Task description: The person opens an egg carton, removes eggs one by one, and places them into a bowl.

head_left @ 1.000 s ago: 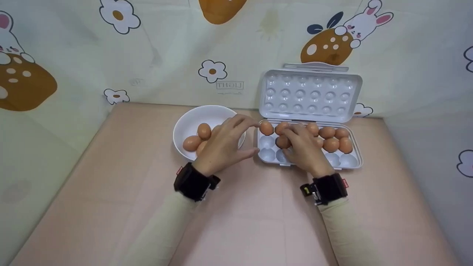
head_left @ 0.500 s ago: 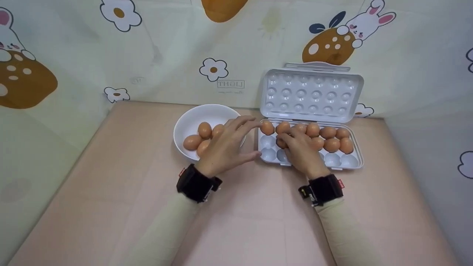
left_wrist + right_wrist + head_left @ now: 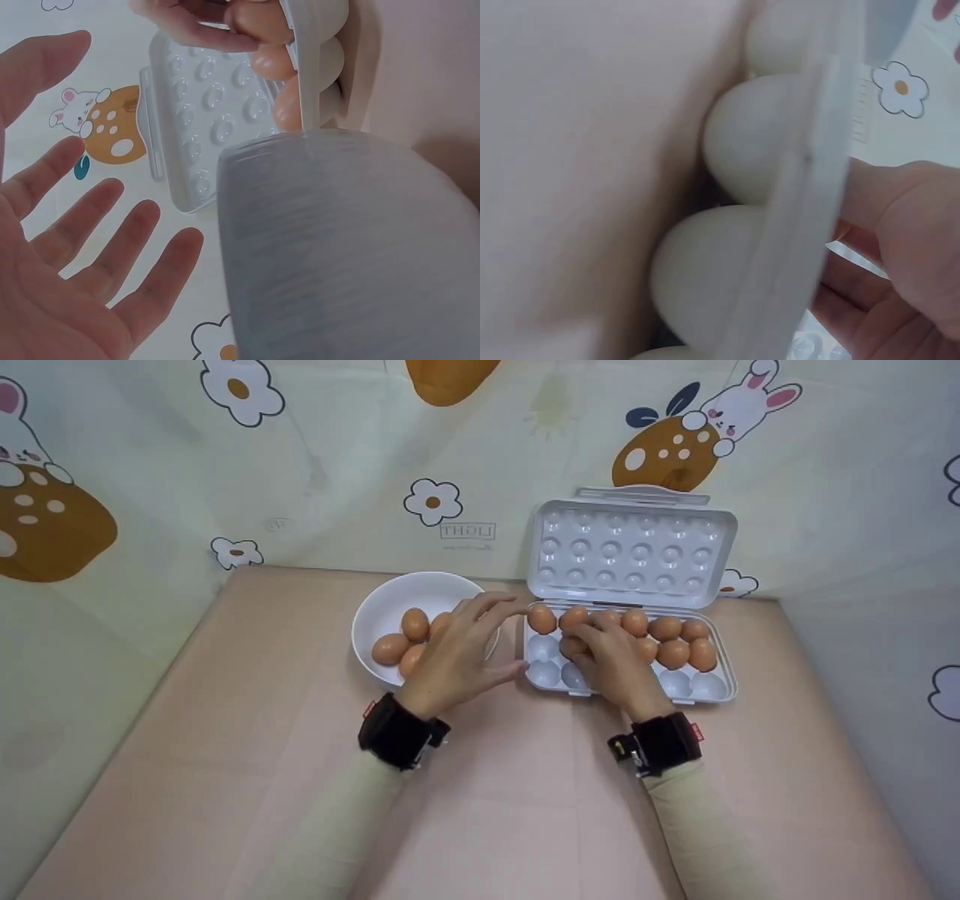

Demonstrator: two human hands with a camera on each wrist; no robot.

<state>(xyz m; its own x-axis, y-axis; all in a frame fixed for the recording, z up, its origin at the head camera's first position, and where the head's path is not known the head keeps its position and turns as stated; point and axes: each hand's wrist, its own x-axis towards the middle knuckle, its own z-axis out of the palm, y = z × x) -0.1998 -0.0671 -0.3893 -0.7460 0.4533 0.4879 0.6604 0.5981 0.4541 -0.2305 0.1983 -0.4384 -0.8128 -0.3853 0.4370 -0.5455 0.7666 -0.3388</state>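
My right hand is over the white egg tray and holds a brown egg in the middle row, second cup from the left. In the left wrist view, the right fingers curl about that egg. The tray has brown eggs along its back row and in most of the middle row. Bare cups show in front and at middle left. My left hand hovers over the right side of a white bowl, fingers spread and holding nothing. Several brown eggs lie in the bowl, partly hidden by this hand.
The tray's dimpled lid stands up behind it, near the patterned backdrop. A pinkish cloth covers the table. The bowl stands just left of the tray.
The right hand has shifted only slightly at the same cup, its fingers staying about the egg. The left hand has barely moved above the bowl.
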